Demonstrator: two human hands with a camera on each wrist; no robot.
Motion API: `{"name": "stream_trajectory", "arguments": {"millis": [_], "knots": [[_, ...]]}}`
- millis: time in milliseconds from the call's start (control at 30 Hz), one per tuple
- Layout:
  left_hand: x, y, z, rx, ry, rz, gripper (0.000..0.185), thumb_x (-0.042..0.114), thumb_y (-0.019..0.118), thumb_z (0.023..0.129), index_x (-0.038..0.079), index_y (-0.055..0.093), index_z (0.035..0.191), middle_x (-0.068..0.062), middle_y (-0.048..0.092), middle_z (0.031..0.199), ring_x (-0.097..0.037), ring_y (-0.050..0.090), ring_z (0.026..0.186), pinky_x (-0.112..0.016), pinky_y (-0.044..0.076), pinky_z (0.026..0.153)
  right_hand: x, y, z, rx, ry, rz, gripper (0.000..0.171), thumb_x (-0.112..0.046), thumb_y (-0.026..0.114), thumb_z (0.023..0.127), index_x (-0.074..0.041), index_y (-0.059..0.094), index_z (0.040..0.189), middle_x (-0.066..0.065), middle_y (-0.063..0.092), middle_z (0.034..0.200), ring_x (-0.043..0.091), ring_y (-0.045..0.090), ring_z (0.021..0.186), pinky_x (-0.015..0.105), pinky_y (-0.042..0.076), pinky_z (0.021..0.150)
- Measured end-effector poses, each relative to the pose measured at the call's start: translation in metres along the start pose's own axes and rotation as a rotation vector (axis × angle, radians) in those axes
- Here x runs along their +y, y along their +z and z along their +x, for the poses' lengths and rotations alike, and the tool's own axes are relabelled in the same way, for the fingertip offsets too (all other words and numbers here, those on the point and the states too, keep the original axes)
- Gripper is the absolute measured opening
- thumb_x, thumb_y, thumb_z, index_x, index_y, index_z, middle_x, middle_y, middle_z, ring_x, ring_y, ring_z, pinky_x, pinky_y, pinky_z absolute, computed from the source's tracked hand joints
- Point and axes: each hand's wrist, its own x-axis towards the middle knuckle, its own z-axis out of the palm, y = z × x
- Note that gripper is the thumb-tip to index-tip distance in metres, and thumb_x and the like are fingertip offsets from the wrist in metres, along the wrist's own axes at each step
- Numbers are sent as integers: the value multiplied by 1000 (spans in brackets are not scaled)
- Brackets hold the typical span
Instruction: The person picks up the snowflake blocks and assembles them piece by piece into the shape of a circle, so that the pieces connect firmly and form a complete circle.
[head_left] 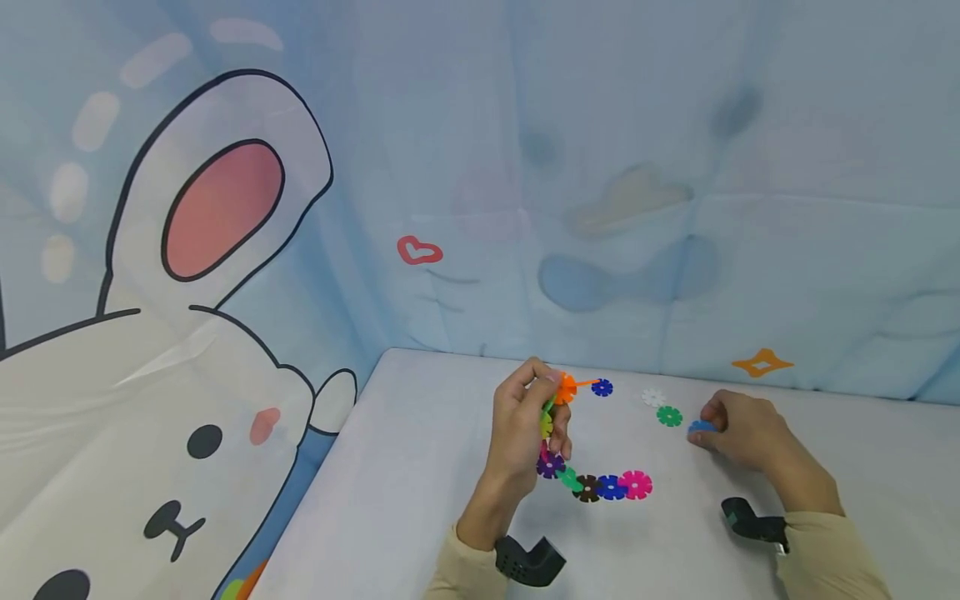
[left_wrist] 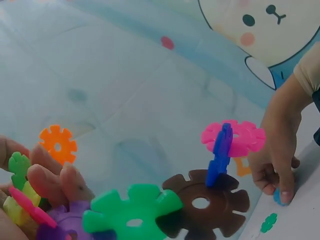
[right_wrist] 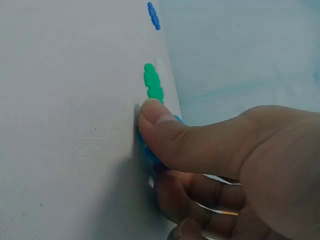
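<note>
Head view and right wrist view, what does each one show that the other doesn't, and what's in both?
Only the head view shows the left hand holding a chain of linked discs, plus the rabbit print. Only the right wrist view shows the thumbnail of the right hand clearly, up close. Both show that hand pinching a blue disc, with a green disc and a dark blue disc lying on the table.
</note>
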Motion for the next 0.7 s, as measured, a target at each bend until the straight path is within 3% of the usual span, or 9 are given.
{"name": "stream_trajectory", "arguments": {"millis": [167,333,533,700], "knots": [[0,-2,0,21,41,20,30,14,38,109,-7,42,89,1,50,58,-8,43,39,-19,48,42,0,-7,-2,51,-63,33,27,-18,83,90,0,64,98,6,62,82,20,54,75,29,44,60],[1,-3,0,17,20,22,28,15,36,106,-3,41,87,2,46,56,-8,41,37,-19,44,38,-17,-18,-10,169,-151,110,23,-14,76,97,2,67,110,9,74,90,12,63,72,26,48,54],[2,-3,0,8,16,26,28,19,43,108,2,45,85,4,41,53,-8,40,36,-20,42,37,-60,-34,-28,258,-237,281,31,-27,73,102,-7,70,125,-1,77,87,4,73,74,21,51,63],[5,-1,-2,-5,46,36,27,16,45,107,-2,45,86,5,40,52,-8,40,36,-19,42,37,-107,-41,-49,278,-313,511,24,-18,74,101,-6,72,122,-3,75,85,13,75,73,19,58,70]]}}
